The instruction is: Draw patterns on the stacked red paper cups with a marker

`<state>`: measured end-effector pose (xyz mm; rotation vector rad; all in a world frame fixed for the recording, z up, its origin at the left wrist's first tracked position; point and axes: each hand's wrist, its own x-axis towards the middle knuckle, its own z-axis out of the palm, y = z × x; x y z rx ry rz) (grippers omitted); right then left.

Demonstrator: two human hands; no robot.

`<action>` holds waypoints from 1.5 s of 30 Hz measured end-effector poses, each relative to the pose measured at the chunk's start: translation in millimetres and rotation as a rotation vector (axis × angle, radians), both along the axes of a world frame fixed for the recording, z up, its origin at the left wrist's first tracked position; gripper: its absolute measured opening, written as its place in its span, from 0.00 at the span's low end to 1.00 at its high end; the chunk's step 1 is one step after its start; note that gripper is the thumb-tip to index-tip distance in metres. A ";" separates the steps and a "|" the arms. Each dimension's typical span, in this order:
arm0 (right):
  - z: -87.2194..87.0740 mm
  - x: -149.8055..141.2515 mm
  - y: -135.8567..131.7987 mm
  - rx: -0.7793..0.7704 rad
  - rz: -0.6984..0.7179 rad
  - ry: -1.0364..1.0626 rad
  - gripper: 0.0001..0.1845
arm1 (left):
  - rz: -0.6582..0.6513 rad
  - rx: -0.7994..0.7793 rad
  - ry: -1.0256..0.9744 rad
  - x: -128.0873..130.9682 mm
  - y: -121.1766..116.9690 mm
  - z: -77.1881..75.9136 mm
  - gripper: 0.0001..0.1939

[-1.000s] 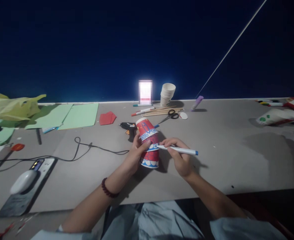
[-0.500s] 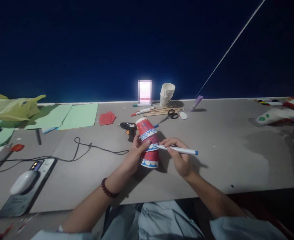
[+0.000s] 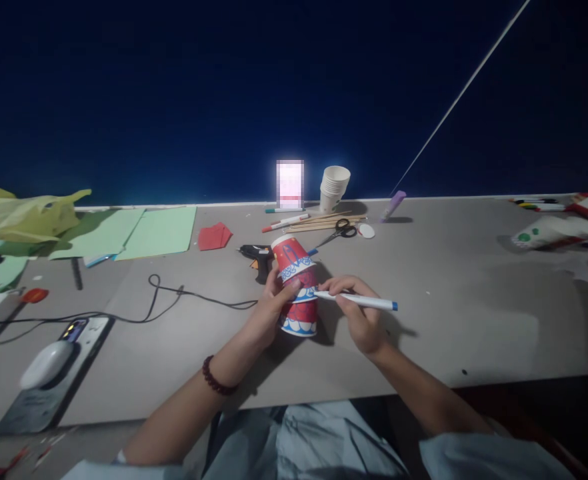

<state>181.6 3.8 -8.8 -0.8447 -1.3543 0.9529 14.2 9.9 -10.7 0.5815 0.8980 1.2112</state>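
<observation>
Left hand (image 3: 270, 301): fingers wrapped around red patterned cup stack (image 3: 294, 257), three cups, wide ends toward near side, over middle of table (image 3: 449, 300). Right hand (image 3: 360, 313): fingers pinching white marker (image 3: 367, 301), blue end pointing right, tip at middle cup's blue-white band; contact too small to tell. Black glue gun (image 3: 261, 261) lies just left of stack's far end. Scissors (image 3: 345, 229) farther right. White cups (image 3: 334, 190) stand at far edge.

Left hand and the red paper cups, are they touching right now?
Touching. The head view shows the left hand around the red paper cups, its thumb lying across the middle cup.
</observation>
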 end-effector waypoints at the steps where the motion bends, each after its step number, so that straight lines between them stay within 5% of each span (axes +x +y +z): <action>1: 0.3 0.0 -0.1 -0.002 -0.009 -0.009 0.06 | 0.001 -0.001 -0.002 0.2 -0.1 0.5 0.33; 26: -10.4 0.2 2.1 -0.070 -0.011 0.115 0.05 | 0.006 -0.019 -0.033 1.3 0.7 -2.7 0.32; 45: -1.0 -1.5 -0.1 -0.014 -0.025 0.041 0.04 | 0.039 -0.068 -0.039 2.3 1.5 -1.2 0.32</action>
